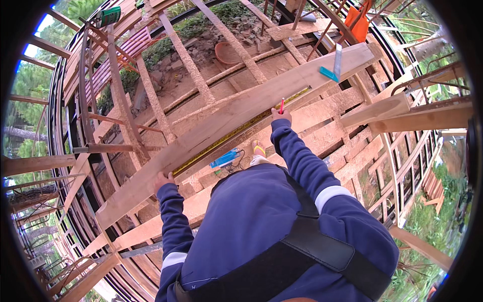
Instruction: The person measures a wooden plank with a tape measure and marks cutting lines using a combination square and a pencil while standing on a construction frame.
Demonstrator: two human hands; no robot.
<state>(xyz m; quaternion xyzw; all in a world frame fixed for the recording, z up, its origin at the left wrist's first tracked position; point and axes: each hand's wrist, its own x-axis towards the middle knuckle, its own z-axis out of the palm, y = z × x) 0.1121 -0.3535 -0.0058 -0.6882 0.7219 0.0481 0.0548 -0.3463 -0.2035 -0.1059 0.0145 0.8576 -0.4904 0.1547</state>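
A long pale wooden plank lies diagonally in front of me, from lower left to upper right. Along its near edge stretches a yellow tape measure, pulled out. My left hand is closed at the tape's left end, against the plank; what its fingers cover is hidden. Farther right, my right hand pinches a red pencil or marker, its tip pointing up over the plank's near edge beside the tape. A try square with a teal handle and metal blade rests on the plank's right part.
Sawdust-covered beams with gaps between them surround the plank. Below it lie a blue power tool with a cord and my sandalled foot. An orange bag hangs at upper right. A green can stands at upper left.
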